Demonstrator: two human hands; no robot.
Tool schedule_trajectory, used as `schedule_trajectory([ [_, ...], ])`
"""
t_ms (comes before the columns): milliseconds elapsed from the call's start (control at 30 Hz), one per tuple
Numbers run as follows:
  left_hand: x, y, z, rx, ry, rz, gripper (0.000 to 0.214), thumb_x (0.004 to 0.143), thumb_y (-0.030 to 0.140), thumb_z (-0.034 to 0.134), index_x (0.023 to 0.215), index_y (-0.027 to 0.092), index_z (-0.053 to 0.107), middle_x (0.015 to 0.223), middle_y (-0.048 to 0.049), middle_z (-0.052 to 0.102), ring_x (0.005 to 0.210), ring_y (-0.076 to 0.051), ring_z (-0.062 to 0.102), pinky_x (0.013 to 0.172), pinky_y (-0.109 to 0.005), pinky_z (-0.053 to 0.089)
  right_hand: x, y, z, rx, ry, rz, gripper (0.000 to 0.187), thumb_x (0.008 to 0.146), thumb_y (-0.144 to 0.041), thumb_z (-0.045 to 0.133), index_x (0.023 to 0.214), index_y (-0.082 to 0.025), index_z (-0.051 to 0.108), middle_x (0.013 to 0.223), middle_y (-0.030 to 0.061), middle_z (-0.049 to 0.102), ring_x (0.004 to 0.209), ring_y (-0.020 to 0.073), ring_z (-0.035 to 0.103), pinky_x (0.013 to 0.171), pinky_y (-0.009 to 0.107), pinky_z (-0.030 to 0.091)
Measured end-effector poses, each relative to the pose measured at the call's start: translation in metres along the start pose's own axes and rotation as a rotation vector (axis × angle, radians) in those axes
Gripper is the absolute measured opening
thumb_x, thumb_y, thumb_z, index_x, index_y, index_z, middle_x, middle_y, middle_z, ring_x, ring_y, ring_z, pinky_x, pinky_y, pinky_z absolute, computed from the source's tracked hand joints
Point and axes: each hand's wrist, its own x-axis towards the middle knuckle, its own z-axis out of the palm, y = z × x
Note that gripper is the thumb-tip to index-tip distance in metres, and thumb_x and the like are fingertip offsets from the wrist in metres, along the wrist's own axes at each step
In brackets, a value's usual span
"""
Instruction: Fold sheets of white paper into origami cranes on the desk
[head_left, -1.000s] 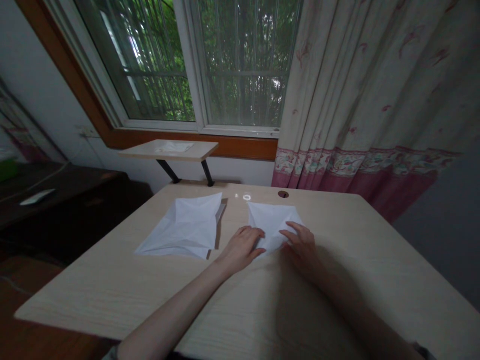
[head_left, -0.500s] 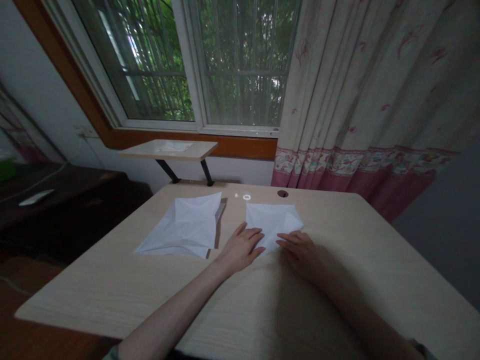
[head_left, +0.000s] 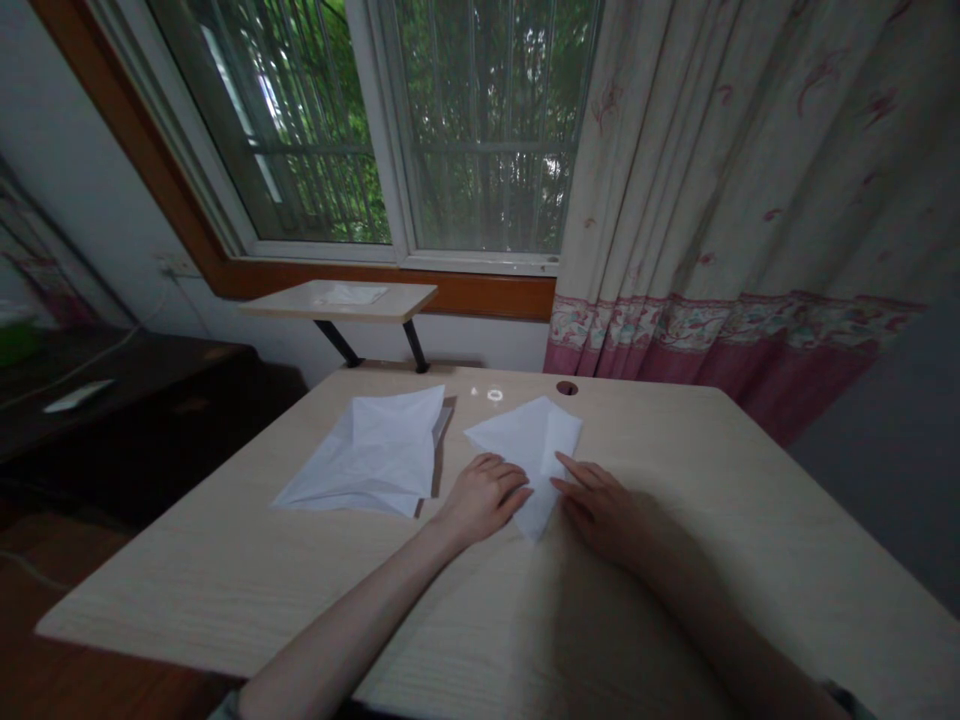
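A sheet of thin white paper [head_left: 532, 440] lies on the desk in front of me, folded into a kite-like shape. One corner points toward me, and a crease or flap runs along its right side. My left hand [head_left: 487, 498] rests on the lower left of the sheet, fingers extended and palm down. On the right edge, my right hand [head_left: 600, 508] touches the paper with outstretched fingertips; its lower fingers are partly in shadow. To the left of my left hand lies a loose stack of white paper sheets [head_left: 375, 450] with raised corners.
The pale wooden desk [head_left: 360, 590] carries a small raised shelf [head_left: 277, 298] at its back left, with a white paper [head_left: 349, 294] on it. A round hole [head_left: 567, 388] sits near the back edge. A floral curtain [head_left: 720, 240] hangs behind.
The paper under my hands has turned, so a corner now points toward me and another points left. Both hands stay in nearly the same place.
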Motion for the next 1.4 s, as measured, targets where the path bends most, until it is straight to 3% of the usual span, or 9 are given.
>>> schedule_trajectory([
  [233, -0.001, -0.002, 0.004, -0.003, -0.026, 0.009, 0.022, 0.1, 0.031, 0.049, 0.107, 0.021, 0.067, 0.106, -0.0031, 0.072, 0.1, -0.021, 0.063, 0.093, -0.037, 0.045, -0.003, 0.007, 0.011, 0.072, 0.013, -0.014, 0.034, 0.092, -0.015, 0.05, 0.119, -0.023, 0.068, 0.146, 0.012, 0.049, 0.129, 0.0271, 0.051, 0.104, 0.049, 0.046],
  [467, -0.005, -0.005, 0.01, -0.037, -0.039, -0.002, 0.03, 0.097, 0.03, 0.053, 0.125, 0.022, 0.059, 0.132, -0.0056, 0.061, 0.12, -0.022, 0.056, 0.104, -0.038, 0.044, -0.007, 0.016, 0.022, 0.14, 0.07, -0.058, 0.039, 0.091, -0.01, 0.046, 0.122, -0.024, 0.065, 0.148, 0.0121, 0.047, 0.132, 0.0253, 0.048, 0.104, 0.049, 0.045],
  [767, -0.005, -0.005, 0.01, -0.054, -0.067, 0.023, 0.03, 0.1, 0.027, 0.046, 0.127, 0.023, 0.057, 0.134, -0.0071, 0.058, 0.124, -0.022, 0.053, 0.106, -0.04, 0.045, -0.012, 0.026, 0.034, 0.212, 0.109, -0.053, 0.05, 0.087, -0.002, 0.042, 0.128, -0.026, 0.058, 0.152, 0.0088, 0.042, 0.136, 0.022, 0.042, 0.109, 0.05, 0.042],
  [1100, -0.004, -0.002, 0.007, -0.05, -0.078, 0.033, 0.03, 0.1, 0.027, 0.047, 0.128, 0.022, 0.055, 0.13, -0.0077, 0.06, 0.122, -0.022, 0.053, 0.104, -0.04, 0.046, -0.007, 0.021, 0.025, 0.244, 0.087, -0.012, 0.047, 0.089, -0.005, 0.043, 0.126, -0.027, 0.062, 0.148, 0.0081, 0.046, 0.134, 0.023, 0.044, 0.108, 0.051, 0.042],
  [1400, -0.005, -0.003, 0.01, 0.002, -0.091, 0.049, 0.036, 0.1, 0.03, 0.047, 0.135, 0.028, 0.052, 0.143, -0.0075, 0.05, 0.129, -0.025, 0.049, 0.109, -0.046, 0.04, -0.005, 0.017, 0.018, 0.263, 0.093, 0.018, 0.044, 0.089, -0.007, 0.045, 0.122, -0.027, 0.065, 0.145, 0.0085, 0.049, 0.133, 0.0238, 0.044, 0.107, 0.051, 0.043],
])
